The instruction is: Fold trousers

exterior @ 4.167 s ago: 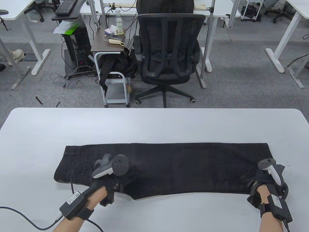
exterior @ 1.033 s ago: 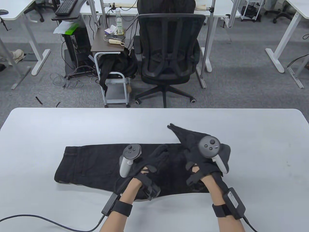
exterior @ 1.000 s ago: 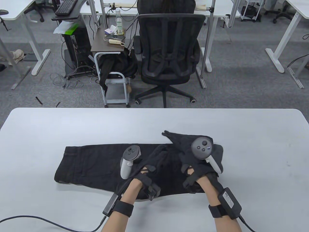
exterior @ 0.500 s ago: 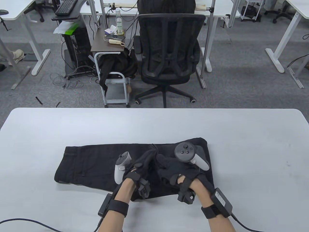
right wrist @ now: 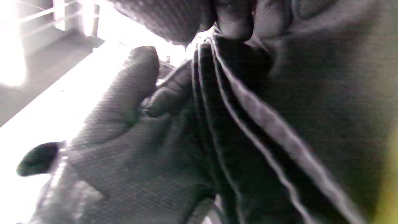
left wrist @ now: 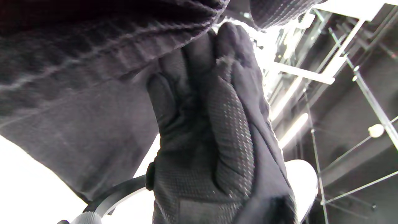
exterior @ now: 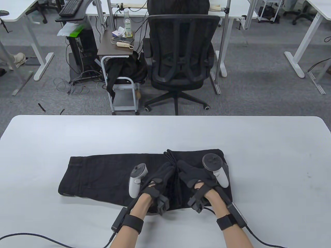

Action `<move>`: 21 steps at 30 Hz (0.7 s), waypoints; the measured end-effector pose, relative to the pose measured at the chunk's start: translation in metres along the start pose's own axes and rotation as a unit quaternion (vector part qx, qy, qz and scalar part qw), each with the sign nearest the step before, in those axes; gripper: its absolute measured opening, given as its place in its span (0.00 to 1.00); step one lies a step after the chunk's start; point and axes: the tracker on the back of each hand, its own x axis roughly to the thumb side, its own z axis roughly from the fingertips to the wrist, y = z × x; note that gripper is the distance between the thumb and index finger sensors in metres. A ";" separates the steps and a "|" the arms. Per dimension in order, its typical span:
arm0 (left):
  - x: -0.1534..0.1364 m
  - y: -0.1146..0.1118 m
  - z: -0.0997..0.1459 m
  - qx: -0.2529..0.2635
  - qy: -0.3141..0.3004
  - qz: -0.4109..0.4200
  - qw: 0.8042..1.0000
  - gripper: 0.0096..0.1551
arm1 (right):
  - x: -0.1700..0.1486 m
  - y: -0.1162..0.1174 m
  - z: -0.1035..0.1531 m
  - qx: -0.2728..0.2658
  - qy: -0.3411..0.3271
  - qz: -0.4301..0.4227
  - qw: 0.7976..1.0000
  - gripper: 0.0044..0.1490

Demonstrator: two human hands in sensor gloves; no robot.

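Trousers (exterior: 103,173) feel soft, limp; my right hand (exterior: 196,175) pinches the stacked hems, left hand (exterior: 157,178) flat beside them.

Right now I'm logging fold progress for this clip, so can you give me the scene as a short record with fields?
garment: black trousers, lying across the table
fold state: right end doubled over leftward, edge bunched mid-garment
left hand: on the cloth beside the bunched edge
right hand: grip pinches the layered edge
unfolded part: left end flat
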 end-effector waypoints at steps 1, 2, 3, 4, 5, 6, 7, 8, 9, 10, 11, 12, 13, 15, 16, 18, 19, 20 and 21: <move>0.001 0.000 0.001 0.002 -0.001 0.002 1.000 0.44 | 0.003 0.000 0.002 -0.001 -0.007 -0.012 1.000 0.39; 0.001 0.000 0.000 0.002 0.000 -0.001 1.000 0.43 | 0.007 0.001 0.002 0.004 -0.021 -0.040 0.999 0.38; 0.001 0.000 0.000 -0.002 0.000 -0.008 1.000 0.42 | 0.012 0.003 0.005 0.011 -0.030 -0.074 0.997 0.37; 0.001 -0.001 0.000 -0.007 -0.001 -0.011 1.000 0.41 | 0.015 0.005 0.005 0.017 -0.033 -0.089 0.995 0.37; 0.002 -0.005 0.000 -0.019 -0.010 -0.010 1.000 0.40 | 0.020 0.007 0.007 0.032 -0.035 -0.097 0.994 0.37; 0.003 -0.007 0.000 -0.020 -0.017 0.002 1.000 0.40 | 0.024 0.007 0.009 0.024 -0.030 -0.081 0.996 0.38; 0.004 -0.009 0.000 -0.017 -0.018 0.005 1.000 0.40 | 0.026 0.005 0.010 0.006 -0.039 -0.060 0.997 0.38; 0.005 -0.009 0.000 -0.017 -0.025 -0.002 1.000 0.41 | 0.027 0.002 0.010 -0.008 -0.043 -0.042 0.998 0.37; 0.006 -0.009 0.000 -0.012 -0.031 -0.016 0.999 0.40 | 0.027 0.000 0.011 -0.011 -0.046 -0.037 0.998 0.37; 0.006 -0.009 0.000 0.003 -0.033 -0.036 0.999 0.39 | 0.026 -0.003 0.012 -0.010 -0.044 -0.047 0.998 0.37; 0.006 -0.010 0.000 0.010 -0.034 -0.045 0.998 0.40 | 0.025 -0.005 0.012 -0.008 -0.042 -0.059 0.997 0.37; 0.007 -0.010 0.000 0.014 -0.034 -0.057 0.998 0.41 | 0.023 -0.008 0.012 -0.010 -0.038 -0.070 0.997 0.37; 0.008 -0.012 0.000 0.016 -0.032 -0.069 0.997 0.41 | 0.022 -0.010 0.013 -0.014 -0.037 -0.072 0.997 0.37; 0.010 -0.014 -0.001 0.032 -0.032 -0.115 0.992 0.42 | 0.021 -0.019 0.014 -0.036 -0.034 -0.060 0.997 0.37; 0.010 -0.015 -0.002 0.046 -0.037 -0.136 0.989 0.42 | 0.021 -0.023 0.014 -0.042 -0.034 -0.054 0.997 0.37; 0.014 -0.019 -0.003 0.079 -0.040 -0.186 0.978 0.40 | 0.019 -0.034 0.016 -0.057 -0.034 -0.054 0.996 0.37; 0.016 -0.022 -0.003 0.090 -0.047 -0.223 0.970 0.40 | 0.019 -0.040 0.019 -0.064 -0.034 -0.063 0.995 0.37; 0.017 -0.023 -0.004 0.101 -0.053 -0.247 0.962 0.37 | 0.017 -0.044 0.019 -0.068 -0.034 -0.067 0.995 0.37; 0.019 -0.026 -0.003 0.116 -0.060 -0.271 0.954 0.36 | 0.017 -0.050 0.022 -0.073 -0.036 -0.072 0.994 0.37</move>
